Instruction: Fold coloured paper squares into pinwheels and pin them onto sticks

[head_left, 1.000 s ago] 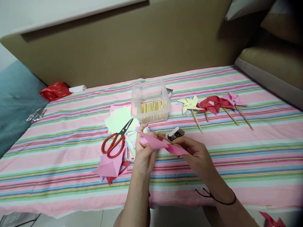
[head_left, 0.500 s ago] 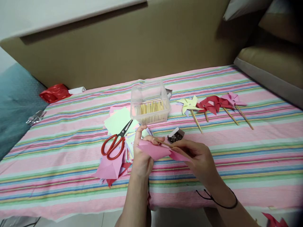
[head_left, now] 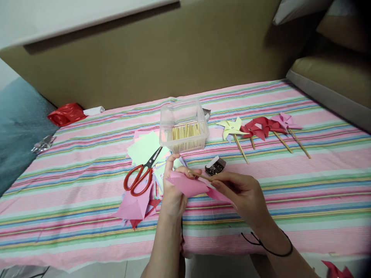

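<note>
A pink paper pinwheel (head_left: 189,185) is in my left hand (head_left: 175,195), whose fingers curl behind the paper with the index finger raised. Along the paper's upper edge lies a thin wooden stick (head_left: 201,176); its left end meets my left fingertips. My right hand (head_left: 245,193) pinches the stick's right end between thumb and fingers. Where stick and paper join is hidden from me. Just beyond my hands sits a small opened box of dark metal pins (head_left: 215,166).
A clear plastic box (head_left: 184,144) holds many wooden sticks. Red-handled scissors (head_left: 143,173) rest on coloured paper sheets (head_left: 146,148) at left. Finished pinwheels (head_left: 232,128) lie at right on the striped cloth (head_left: 87,185). A red plastic bag (head_left: 67,114) is at far left.
My right hand has shifted slightly to the right along the stick, and its thumb now shows on it. The left hand has barely moved.
</note>
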A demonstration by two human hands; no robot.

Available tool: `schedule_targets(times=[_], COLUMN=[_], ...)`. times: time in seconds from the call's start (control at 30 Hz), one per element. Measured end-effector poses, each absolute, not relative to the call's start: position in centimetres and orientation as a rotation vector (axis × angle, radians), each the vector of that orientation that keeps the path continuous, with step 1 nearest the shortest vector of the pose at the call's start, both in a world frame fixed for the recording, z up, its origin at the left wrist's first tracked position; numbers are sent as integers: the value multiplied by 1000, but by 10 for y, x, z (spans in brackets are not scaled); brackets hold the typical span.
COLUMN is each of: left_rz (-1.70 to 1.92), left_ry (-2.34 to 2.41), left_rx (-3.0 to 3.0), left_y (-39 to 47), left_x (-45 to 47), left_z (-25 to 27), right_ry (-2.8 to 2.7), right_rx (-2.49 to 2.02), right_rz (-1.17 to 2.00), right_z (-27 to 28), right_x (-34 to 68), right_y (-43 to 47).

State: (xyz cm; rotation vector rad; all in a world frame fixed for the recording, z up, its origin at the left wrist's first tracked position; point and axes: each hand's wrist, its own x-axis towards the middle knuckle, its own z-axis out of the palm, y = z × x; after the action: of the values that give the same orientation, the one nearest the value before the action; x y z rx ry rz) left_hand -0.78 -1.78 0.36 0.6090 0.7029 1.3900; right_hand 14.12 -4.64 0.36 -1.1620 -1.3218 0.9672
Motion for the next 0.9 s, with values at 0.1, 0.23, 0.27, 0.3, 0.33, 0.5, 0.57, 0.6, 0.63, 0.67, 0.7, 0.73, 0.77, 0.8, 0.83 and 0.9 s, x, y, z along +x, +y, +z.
schedule_targets(times=[0.1, 0.23, 0.27, 0.3, 0.33, 0.5, 0.57, 0.6, 0.63, 0.67, 0.7, 0.73, 0.77, 0.8, 0.83, 0.9], left_rz=[1389, 1369, 1363, 1361, 1359, 1368, 1368, 1367, 1368, 1369, 1371, 1375, 1379, 1384, 1387, 1391], left_ry=[690, 682, 683, 685, 686, 677, 679, 681, 684, 689, 693, 698, 704, 710, 717, 733], left_rx=[612, 630, 636, 641, 644, 651, 657, 659, 660, 659, 658, 658, 658, 658, 659, 666], left_y=[-18, -18, -18, -19, -19, -19, -18, -18, -18, -18, -18, -18, -18, -18, -18, -18], left_x=[-8, -10, -10, -10, -11, -11, -11, -11, -10, -10, -10, -10, -10, -9, -9, -9], left_z=[3, 3, 3, 3, 3, 2, 2, 2, 2, 1, 1, 1, 1, 1, 1, 2], right_ry=[-1324, -1335, -1338, -1342, -1346, -1362, -1363, -1362, -1358, -1353, -1346, -1341, -1335, -1328, -1322, -1315], right_rx=[-1160, -1148, -1144, -1137, -1130, -1103, -1105, -1106, -1106, -1104, -1101, -1100, -1099, -1098, -1098, -1095], right_rz=[946, 917, 908, 901, 897, 914, 927, 936, 945, 955, 965, 977, 987, 995, 1002, 1012], right_z=[4, 4, 4, 4, 3, 0, -1, -1, -1, -2, -2, -3, -4, -4, -4, -4], right_x=[142, 143, 143, 143, 144, 146, 146, 146, 146, 146, 146, 146, 145, 145, 145, 145], right_y=[-46, -47, -47, -47, -47, -46, -46, -46, -46, -46, -46, -46, -46, -46, -46, -45])
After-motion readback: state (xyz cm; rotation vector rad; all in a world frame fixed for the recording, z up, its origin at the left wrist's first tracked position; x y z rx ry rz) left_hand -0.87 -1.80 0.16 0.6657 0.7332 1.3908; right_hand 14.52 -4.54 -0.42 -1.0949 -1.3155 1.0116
